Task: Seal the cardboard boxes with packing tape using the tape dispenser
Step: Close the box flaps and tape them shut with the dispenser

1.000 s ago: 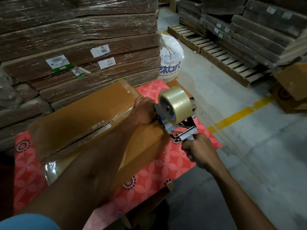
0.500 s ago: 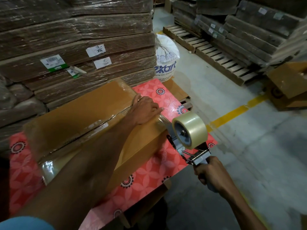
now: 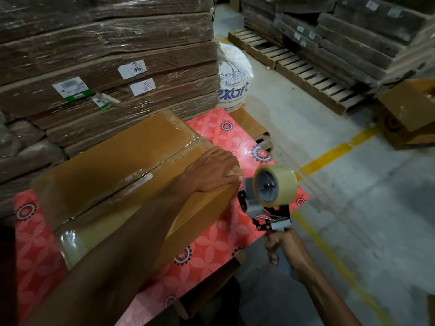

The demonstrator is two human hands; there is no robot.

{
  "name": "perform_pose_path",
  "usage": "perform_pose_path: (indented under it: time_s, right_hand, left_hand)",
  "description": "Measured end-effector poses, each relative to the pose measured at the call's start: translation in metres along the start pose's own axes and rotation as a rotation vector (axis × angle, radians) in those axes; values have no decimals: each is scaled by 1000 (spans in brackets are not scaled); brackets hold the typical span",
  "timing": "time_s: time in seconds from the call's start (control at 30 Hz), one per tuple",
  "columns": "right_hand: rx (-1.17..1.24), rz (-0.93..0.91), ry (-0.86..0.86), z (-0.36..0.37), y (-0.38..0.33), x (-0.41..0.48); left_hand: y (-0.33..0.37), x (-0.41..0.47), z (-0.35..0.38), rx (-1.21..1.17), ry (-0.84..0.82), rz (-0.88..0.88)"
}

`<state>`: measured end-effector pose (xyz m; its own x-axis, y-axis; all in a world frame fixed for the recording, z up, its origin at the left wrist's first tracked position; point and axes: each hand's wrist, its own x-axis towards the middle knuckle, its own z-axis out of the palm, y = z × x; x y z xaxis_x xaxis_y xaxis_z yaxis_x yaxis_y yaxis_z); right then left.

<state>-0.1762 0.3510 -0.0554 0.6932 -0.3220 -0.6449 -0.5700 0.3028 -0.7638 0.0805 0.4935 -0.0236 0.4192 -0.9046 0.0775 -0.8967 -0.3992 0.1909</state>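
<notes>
Your long flat brown cardboard box (image 3: 122,170) lies across the bench (image 3: 211,245), which has a red flower-print cover, and reaches from the near left corner toward the far right edge. Clear tape runs along its centre seam and wraps over the near end. Your left hand (image 3: 211,171) lies flat, fingers spread, pressing down on the box's right end. Your right hand (image 3: 281,243) is wrapped around the handle of the grey metal tape dispenser with its roll of clear packing tape (image 3: 270,191), held in the air just off the bench's right edge, close to the box end but not touching it.
</notes>
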Motion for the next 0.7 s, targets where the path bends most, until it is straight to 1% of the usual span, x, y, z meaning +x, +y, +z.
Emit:
perform_pose_path:
  time_s: [0.13, 0.2, 0.27, 0.33, 0.4, 0.53, 0.6, 0.7]
  right_hand:
    - [-16, 86, 153, -19, 32, 5]
    - [-72, 46, 221, -23, 31, 15]
    - [-133, -14, 300, -20, 15, 29]
    - [-274, -98, 362, -17, -6, 48]
    - [-415, -171, 374, -12, -28, 67]
    - [-682, -295, 326, -4, -50, 104]
    - [-757, -277, 339, -4, -44, 122]
    - [-832, -258, 302, -7, -22, 148]
  left_hand:
    - [1, -1, -2, -30, 7, -16]
    - [3, 0, 1, -23, 11, -40]
    - [11, 4, 1, 7, 29, -91]
    - [19, 9, 4, 35, 40, -147]
    - [24, 10, 9, 52, 54, -178]
    - [32, 4, 11, 29, 69, -198]
    - [34, 1, 12, 12, 66, -199]
    - [32, 0, 13, 25, 74, -193]
